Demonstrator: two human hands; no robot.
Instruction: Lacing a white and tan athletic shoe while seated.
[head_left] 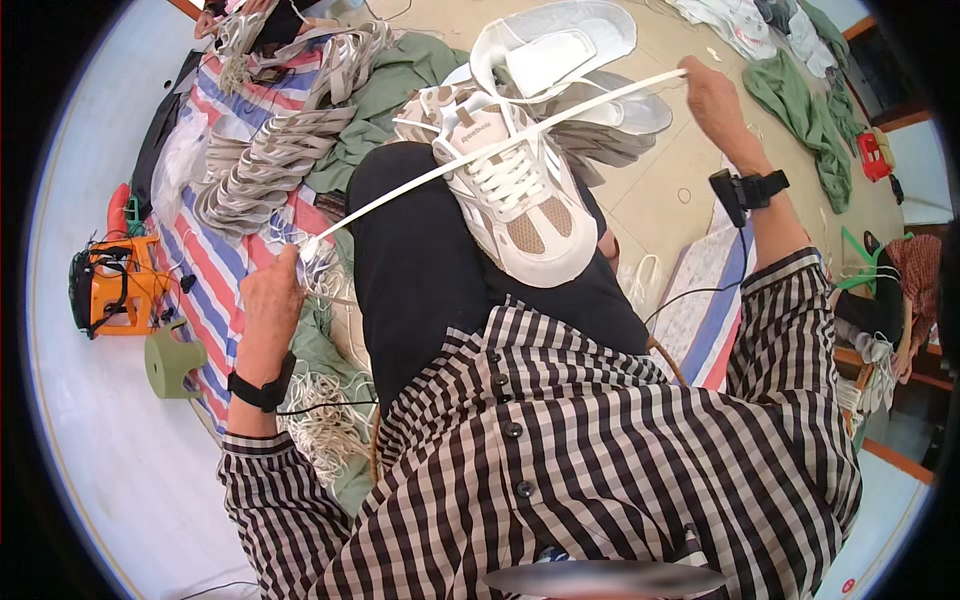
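A white shoelace point(440, 172) is pulled straight between my two hands, slanting up to the right. Its left end is pinched in the closed fingers of my left hand point(270, 295), left of my knee. My right hand point(718, 112), raised at the upper right, has its fingers closed on the other end. Beneath the shoelace a beige and white sneaker point(545, 225) rests on my lap, toe toward me, with white lacing across its front. Whether the stretched shoelace runs through this sneaker's eyelets I cannot tell.
More sneaker parts point(610, 115) lie beyond my knees. Stacked beige shoe pieces point(265, 170) cover a striped sheet point(215, 290) at left. Loose white laces point(325, 425) heap by my left forearm. Green stool point(172, 360) and orange stool point(125, 290) stand far left. Other people sit at the edges.
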